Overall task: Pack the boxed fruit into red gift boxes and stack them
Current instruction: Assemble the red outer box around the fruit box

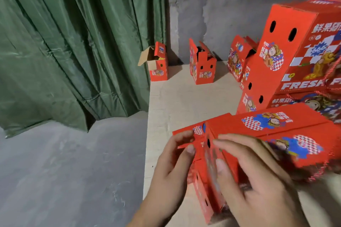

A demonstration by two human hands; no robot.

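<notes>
Both hands work at the near end of a red printed cardboard gift box (267,134) that lies low in front of the person on the pale wooden bench (175,101), its top panels carrying blue, white-checked and yellow cartoon artwork. The left hand (169,171) has its fingers (190,148) curled onto a small red end flap (186,138) at the box's left corner, thumb under and fingertips on top, pinching it. The right hand (258,180) reaches over the box's end with fingers spread and slightly bent, their tips touching the cardboard edge beside an oval vent hole; whether it truly grips is blurred and I cannot tell. Just behind this box, on the right, stands a stack of closed red gift boxes (295,51) marked "FRESH", the upper one large in view, with twisted red cord handles at its side. Farther back on the bench, three more red boxes stand with their tops open: one at the left rear edge showing brown inner flaps (158,62), one in the middle (203,66), and one near the stack (238,57). A green pleated curtain (73,42) hangs on the left over a grey concrete floor (73,171), and a rough grey wall (221,5) backs the bench.
</notes>
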